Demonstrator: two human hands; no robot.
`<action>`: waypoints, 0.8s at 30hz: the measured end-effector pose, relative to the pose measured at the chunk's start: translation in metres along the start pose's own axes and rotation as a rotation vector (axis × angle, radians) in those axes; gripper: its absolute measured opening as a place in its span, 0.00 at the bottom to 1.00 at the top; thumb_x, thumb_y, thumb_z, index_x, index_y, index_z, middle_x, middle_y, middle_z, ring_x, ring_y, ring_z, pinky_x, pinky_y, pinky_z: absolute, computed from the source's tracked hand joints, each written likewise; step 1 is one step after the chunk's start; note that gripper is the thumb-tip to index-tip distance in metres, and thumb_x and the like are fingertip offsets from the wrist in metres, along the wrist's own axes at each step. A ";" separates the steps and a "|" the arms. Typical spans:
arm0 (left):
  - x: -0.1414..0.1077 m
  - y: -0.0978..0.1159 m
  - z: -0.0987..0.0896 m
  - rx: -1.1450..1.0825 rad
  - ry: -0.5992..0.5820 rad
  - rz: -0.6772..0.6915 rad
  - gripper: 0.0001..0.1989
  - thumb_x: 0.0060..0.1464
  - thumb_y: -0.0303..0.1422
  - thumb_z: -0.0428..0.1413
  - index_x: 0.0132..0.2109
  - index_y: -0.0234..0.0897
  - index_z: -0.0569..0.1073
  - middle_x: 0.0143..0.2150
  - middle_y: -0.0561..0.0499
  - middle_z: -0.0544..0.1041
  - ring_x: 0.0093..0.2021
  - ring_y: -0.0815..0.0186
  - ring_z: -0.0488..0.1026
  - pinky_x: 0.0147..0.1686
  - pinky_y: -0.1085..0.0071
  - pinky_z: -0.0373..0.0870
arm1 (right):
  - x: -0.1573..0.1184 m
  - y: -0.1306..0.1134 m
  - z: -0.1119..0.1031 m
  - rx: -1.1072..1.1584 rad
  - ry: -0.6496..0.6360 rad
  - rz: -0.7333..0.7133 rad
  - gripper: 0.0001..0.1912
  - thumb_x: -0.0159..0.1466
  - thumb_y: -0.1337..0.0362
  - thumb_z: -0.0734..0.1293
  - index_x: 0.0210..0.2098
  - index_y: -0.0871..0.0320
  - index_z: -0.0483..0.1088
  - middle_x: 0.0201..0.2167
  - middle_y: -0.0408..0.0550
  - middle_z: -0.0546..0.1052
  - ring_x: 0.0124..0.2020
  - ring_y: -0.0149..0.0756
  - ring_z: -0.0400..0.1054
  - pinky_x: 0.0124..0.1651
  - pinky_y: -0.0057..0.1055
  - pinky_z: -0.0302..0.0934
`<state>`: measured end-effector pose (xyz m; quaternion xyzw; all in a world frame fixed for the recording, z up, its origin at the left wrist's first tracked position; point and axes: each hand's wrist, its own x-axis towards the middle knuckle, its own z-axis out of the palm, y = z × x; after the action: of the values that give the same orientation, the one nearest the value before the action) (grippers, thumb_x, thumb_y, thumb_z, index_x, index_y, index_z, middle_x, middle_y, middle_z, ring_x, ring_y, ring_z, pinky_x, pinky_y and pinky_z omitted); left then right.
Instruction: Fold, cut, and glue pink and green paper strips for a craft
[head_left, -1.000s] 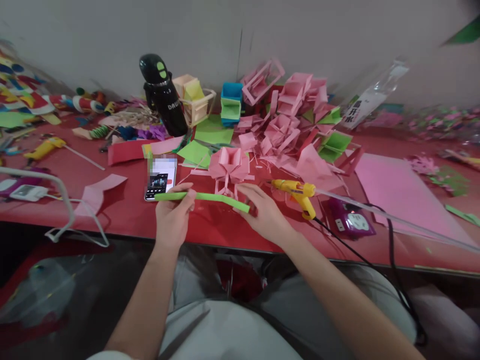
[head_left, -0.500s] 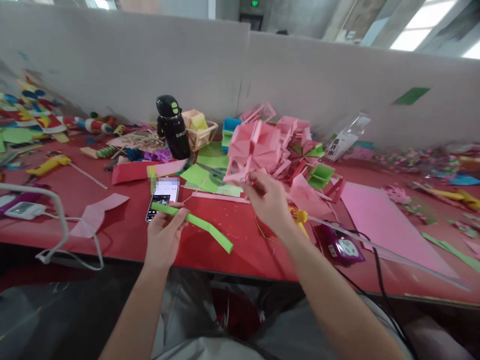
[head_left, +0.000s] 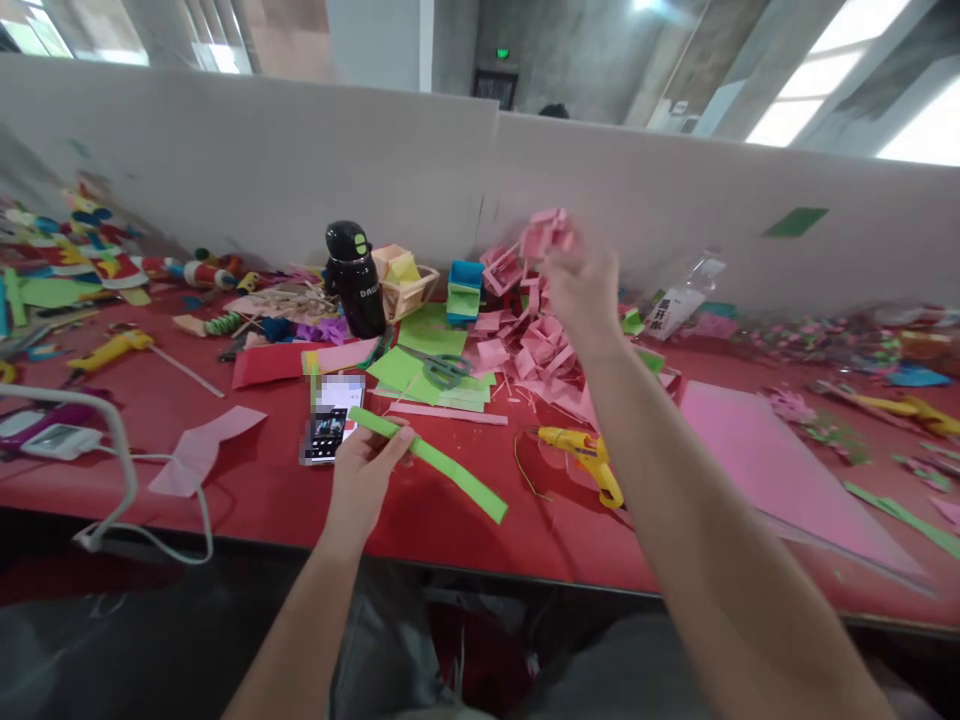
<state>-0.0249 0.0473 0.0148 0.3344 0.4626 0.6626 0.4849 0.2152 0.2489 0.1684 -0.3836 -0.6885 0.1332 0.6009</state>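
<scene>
My left hand (head_left: pixel 364 470) pinches a folded green paper strip (head_left: pixel 461 478) between thumb and fingers. The strip slants over the table, its upper end overlapping a phone (head_left: pixel 330 415). Farther out, my right hand (head_left: pixel 586 290) is raised above the pile and blurred by motion. Its fingers are closed on a pink folded-paper piece (head_left: pixel 547 236). Below it lies a heap of small pink paper pieces (head_left: pixel 536 350). Near my right forearm rests a yellow glue gun (head_left: pixel 589 460), partly covered by the arm.
Scissors (head_left: pixel 442 368) lie on green paper sheets (head_left: pixel 427 330) by a black bottle (head_left: pixel 356 280). A pink sheet (head_left: pixel 780 470) and a tilted plastic bottle (head_left: pixel 682 295) are to the right. A white cable (head_left: pixel 124 450) loops over the table's left front edge.
My right hand has moved up and away with pink paper, uncovering the glue gun and the small pink pieces. My left hand, still holding the green strip, appears slightly farther right and lower.
</scene>
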 end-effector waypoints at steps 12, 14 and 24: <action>0.080 0.013 0.068 0.503 -0.523 0.186 0.15 0.51 0.39 0.65 0.27 0.38 0.68 0.22 0.54 0.72 0.22 0.68 0.70 0.23 0.74 0.65 | -0.213 -0.036 -0.004 0.578 -0.505 0.840 0.21 0.61 0.57 0.74 0.53 0.53 0.74 0.42 0.50 0.82 0.38 0.39 0.78 0.42 0.38 0.75; 0.085 0.006 0.078 0.517 -0.610 0.181 0.14 0.50 0.39 0.66 0.28 0.37 0.70 0.23 0.53 0.73 0.23 0.68 0.70 0.22 0.73 0.65 | -0.218 -0.031 -0.004 0.615 -0.460 0.873 0.22 0.59 0.57 0.75 0.52 0.55 0.73 0.40 0.49 0.81 0.37 0.36 0.78 0.43 0.37 0.74; 0.078 -0.021 0.084 0.484 -0.813 0.090 0.13 0.52 0.42 0.64 0.30 0.36 0.80 0.29 0.49 0.79 0.31 0.63 0.74 0.33 0.69 0.70 | -0.241 -0.028 -0.023 0.594 -0.321 0.789 0.22 0.62 0.57 0.73 0.54 0.52 0.72 0.35 0.44 0.80 0.36 0.35 0.77 0.45 0.38 0.73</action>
<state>0.0329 0.1482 0.0236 0.6897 0.3616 0.3715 0.5055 0.2219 0.0573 0.0171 -0.4016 -0.5072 0.5966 0.4749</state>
